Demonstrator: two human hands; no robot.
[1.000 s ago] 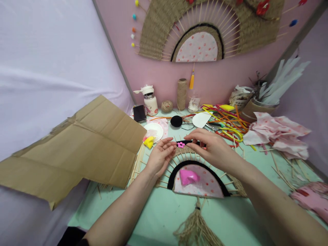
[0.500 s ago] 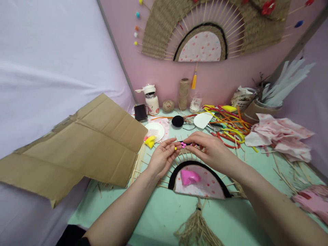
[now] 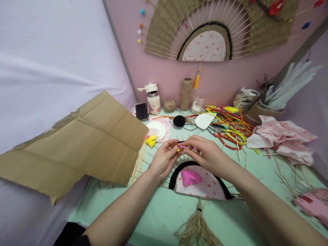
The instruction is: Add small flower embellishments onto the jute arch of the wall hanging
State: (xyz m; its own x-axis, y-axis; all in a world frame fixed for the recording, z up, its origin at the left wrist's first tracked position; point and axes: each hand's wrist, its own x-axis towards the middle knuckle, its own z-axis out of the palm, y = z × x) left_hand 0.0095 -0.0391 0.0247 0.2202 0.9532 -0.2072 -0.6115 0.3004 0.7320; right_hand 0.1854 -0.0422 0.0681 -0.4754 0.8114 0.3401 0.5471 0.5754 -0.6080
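Looking down from the head camera, both hands meet over the top edge of the half-made fan (image 3: 202,184) lying on the mint-green bench (image 3: 159,212). The left hand (image 3: 164,159) has its fingers (image 3: 172,147) curled narrow, thumb and forefinger pinched close around a tiny yellow bead (image 3: 178,149) at their tips. The right hand (image 3: 207,153) comes in from the other side, fingers closed on a thin pink piece (image 3: 185,147) (too small to say exactly what it is) that spans the short gap between the two hands, its end just beside the yellow bead. All of this sits just above the fan's stick ribs, near the black trim arc (image 3: 174,172). On the fan's spotted fabric panel lies a bright pink scrap (image 3: 191,177), and a jute tassel (image 3: 197,229) hangs from its base toward the camera. Left of the hands, a big sheet of cardboard (image 3: 84,140) leans across the bench edge. Behind the hands: a black pompom (image 3: 179,120), a white paper plate (image 3: 155,130), a twine spool (image 3: 186,93) and a white flask (image 3: 153,98). On the pink wall hangs a finished fan (image 3: 217,30).
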